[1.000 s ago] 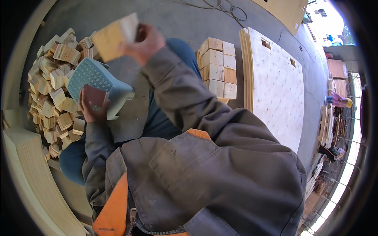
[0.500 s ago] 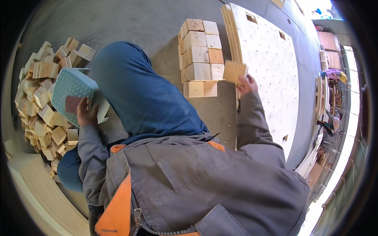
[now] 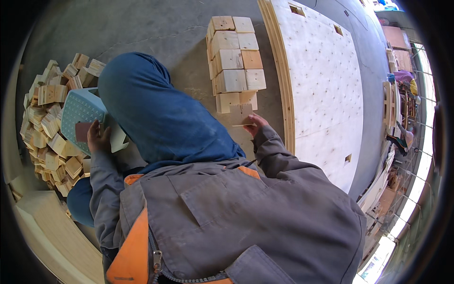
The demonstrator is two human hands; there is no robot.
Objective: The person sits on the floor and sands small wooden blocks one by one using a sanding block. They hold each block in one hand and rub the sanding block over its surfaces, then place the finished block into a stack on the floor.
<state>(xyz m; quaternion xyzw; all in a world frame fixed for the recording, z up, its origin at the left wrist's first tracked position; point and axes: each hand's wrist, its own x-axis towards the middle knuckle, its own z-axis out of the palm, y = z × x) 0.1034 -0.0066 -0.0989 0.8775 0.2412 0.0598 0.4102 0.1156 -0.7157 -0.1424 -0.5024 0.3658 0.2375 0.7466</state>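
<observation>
On the left, my left hand [image 3: 100, 138] is closed round a flat reddish-brown piece [image 3: 82, 132] that looks like sandpaper or a sanding block. That piece lies against the top of a light-blue plastic stool [image 3: 78, 108] with a dimpled surface. My right hand [image 3: 257, 123] pinches a small wooden block [image 3: 240, 113] by its right edge. The block is at the near end of a two-column stack of wooden blocks [image 3: 232, 58] on the floor and covers part of its lowest row. Whether it touches the stack, I cannot tell.
A heap of loose wooden blocks [image 3: 49, 125] lies left of the stool. Stacked plywood sheets [image 3: 326, 90] with square cut-outs lie right of the block stack. My bent knee [image 3: 137, 80] rises between stool and stack. At lower left is a pale wooden panel [image 3: 56, 236].
My right hand has brought the wooden block left and toward me, from beside the plywood to the stack's near end. My left hand keeps its hold on the reddish-brown piece.
</observation>
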